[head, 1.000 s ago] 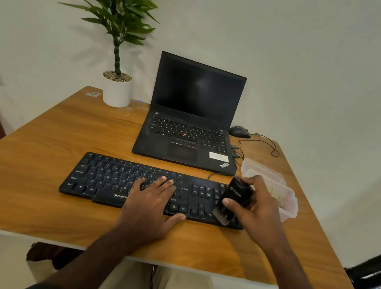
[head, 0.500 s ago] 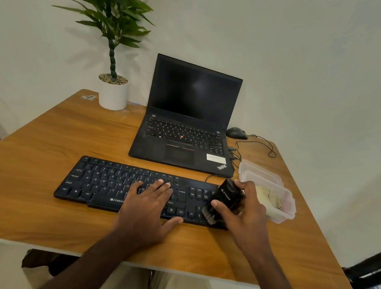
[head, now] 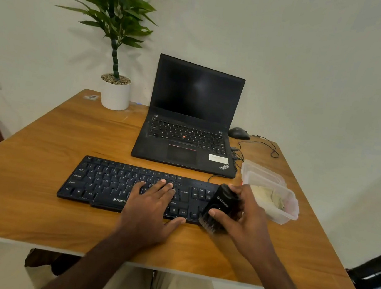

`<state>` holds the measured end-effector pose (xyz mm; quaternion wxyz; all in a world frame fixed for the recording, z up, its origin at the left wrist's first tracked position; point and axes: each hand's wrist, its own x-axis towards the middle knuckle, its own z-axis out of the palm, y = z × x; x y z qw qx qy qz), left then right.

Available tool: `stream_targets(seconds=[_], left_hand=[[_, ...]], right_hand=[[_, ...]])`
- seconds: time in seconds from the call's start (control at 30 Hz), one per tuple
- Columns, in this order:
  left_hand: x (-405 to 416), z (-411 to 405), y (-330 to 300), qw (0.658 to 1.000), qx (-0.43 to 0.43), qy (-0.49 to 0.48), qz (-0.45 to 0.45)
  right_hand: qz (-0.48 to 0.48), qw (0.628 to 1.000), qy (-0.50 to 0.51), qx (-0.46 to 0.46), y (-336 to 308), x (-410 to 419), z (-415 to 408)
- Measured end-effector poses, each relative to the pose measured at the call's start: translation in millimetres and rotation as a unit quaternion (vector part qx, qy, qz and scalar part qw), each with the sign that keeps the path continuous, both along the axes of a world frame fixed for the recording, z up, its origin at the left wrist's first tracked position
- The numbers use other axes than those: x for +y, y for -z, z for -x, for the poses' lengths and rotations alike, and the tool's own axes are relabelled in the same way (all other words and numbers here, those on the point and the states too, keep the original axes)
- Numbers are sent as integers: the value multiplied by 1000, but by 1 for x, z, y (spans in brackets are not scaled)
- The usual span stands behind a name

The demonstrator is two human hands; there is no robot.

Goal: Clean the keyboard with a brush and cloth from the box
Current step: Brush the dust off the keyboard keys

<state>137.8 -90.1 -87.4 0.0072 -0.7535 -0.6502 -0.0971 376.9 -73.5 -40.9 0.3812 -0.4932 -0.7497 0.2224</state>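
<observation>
one black keyboard (head: 132, 185) lies across the near middle of one wooden table (head: 40, 163); every place below is told from it. the left hand (head: 151, 208) rests flat on its right-centre keys, fingers straight and together, the thumb spread along its front edge, gripping nothing. the right hand (head: 245, 219) is at the keyboard's right end, its thumb and fingers curled round one black brush (head: 219, 208), clamped on the body. the brush tilts, its bristles pointing down and touching the keyboard's front right corner; the hand and the brush hide the keys at that end.

just right of the keyboard stands one clear plastic box (head: 288, 212), open, with one pale cloth (head: 269, 197) lying inside; the right hand covers part of the box's near left side. one clear lid (head: 260, 172) lies against the box's far side. behind the keyboard, near it, sits one open black laptop (head: 186, 129) with a dark screen. one dark mouse (head: 238, 133) lies well behind the keyboard's right end, just beside the laptop, its cable (head: 267, 146) looping over the table. one potted plant (head: 115, 88) in a white pot stands well behind the keyboard's left half, at the table's far edge.
</observation>
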Motion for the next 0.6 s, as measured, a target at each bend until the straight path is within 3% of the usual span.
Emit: stream_targets(seconds=[0.3, 0.43, 0.53, 0.6], left_hand=[[-3, -2, -7, 1000, -10, -5, 7], [-2, -2, -5, 1000, 5, -8, 14], [-2, -2, -4, 1000, -2, -8, 9], [-2, -2, -4, 1000, 3, -7, 13]], right_hand=[[-36, 998, 53, -4, 0, 12, -4], [-33, 999, 20, -22, 6, -1, 11], [-3, 1000, -1, 21, 4, 0, 12], [-5, 1000, 7, -10, 5, 5, 8]])
